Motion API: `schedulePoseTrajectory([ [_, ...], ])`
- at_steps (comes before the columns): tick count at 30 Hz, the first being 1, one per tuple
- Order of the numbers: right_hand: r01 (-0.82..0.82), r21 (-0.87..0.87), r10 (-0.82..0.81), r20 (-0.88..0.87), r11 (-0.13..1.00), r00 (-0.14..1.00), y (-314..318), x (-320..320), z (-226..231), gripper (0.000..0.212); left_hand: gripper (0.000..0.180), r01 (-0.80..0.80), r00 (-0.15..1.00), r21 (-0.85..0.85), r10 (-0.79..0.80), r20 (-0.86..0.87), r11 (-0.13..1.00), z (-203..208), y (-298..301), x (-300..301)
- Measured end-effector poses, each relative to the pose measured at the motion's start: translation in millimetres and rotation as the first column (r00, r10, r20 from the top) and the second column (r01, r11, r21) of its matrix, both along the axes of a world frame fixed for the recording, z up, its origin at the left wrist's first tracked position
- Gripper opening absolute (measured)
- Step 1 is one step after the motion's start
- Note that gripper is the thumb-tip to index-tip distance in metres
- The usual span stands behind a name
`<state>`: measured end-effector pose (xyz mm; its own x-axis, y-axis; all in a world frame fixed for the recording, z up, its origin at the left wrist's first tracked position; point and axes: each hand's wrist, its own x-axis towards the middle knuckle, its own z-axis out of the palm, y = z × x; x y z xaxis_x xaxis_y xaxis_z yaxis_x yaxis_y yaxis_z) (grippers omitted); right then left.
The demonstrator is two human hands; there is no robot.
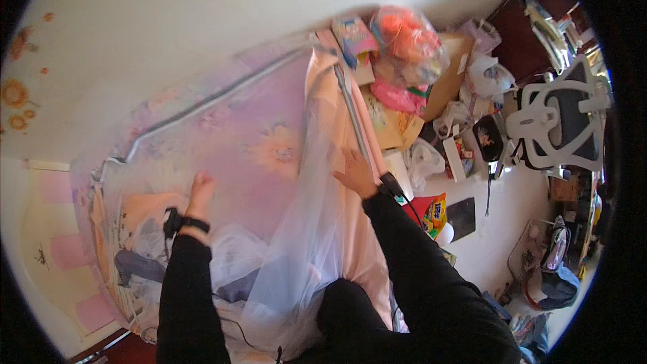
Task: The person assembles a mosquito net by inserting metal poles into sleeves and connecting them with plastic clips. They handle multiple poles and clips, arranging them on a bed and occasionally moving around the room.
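A mosquito net tent with a sheer white mesh [296,229], peach fabric border [323,87] and grey frame poles [222,91] stands over a bed with a lilac floral sheet [259,114]. My right hand [357,174] lies with fingers spread on the peach border and mesh along the bed's right side. Over the sheet, toward the left, is my left hand [201,190]; it is blurred and its fingers cannot be made out. Nothing shows in it. Both wrists wear black bands with small devices. A dark grey cloth [140,266] lies at the lower left of the bed.
Right of the bed are a clear bag of orange items [406,40], cardboard boxes, plastic bags [490,75] and a red-yellow snack packet [431,210]. A grey-white office chair [563,118] stands farther right. A white headboard [50,229] with pink panels borders the left; a wall rises behind.
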<state>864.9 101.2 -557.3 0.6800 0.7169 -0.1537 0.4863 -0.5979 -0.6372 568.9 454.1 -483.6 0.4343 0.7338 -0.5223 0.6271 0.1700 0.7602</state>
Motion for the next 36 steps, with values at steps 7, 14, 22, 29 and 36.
schedulePoseTrajectory([
  [7, -0.126, -0.439, 0.032, -0.215, 0.89, 0.976, 36, 2, -50, 0.129, 0.132, -0.315, 0.852, -0.061, 0.254, -0.458, 0.947, -138, -33, 211],
  [14, -0.187, -0.521, 0.03, -0.294, 0.833, 0.955, 47, 13, -41, 0.119, 0.149, -0.522, 0.732, -0.065, 0.407, -0.547, 0.85, -106, -45, 277],
  [22, -0.088, -0.301, 0.031, -0.19, 0.949, 0.981, 78, 81, 4, 0.042, 0.152, -0.527, 0.64, -0.001, 0.396, -0.659, 0.85, -133, -39, 276],
  [29, 0.328, 0.127, -0.35, 0.245, 0.936, 0.904, 175, 262, -41, 0.017, 0.153, -0.482, 0.622, -0.057, 0.297, -0.724, 0.874, -129, -34, 276],
  [36, 0.403, -0.163, -0.363, 0.228, 0.901, 0.904, 216, 305, -68, 0.018, 0.151, -0.338, 0.505, -0.048, 0.138, -0.852, 0.94, -105, -27, 288],
])
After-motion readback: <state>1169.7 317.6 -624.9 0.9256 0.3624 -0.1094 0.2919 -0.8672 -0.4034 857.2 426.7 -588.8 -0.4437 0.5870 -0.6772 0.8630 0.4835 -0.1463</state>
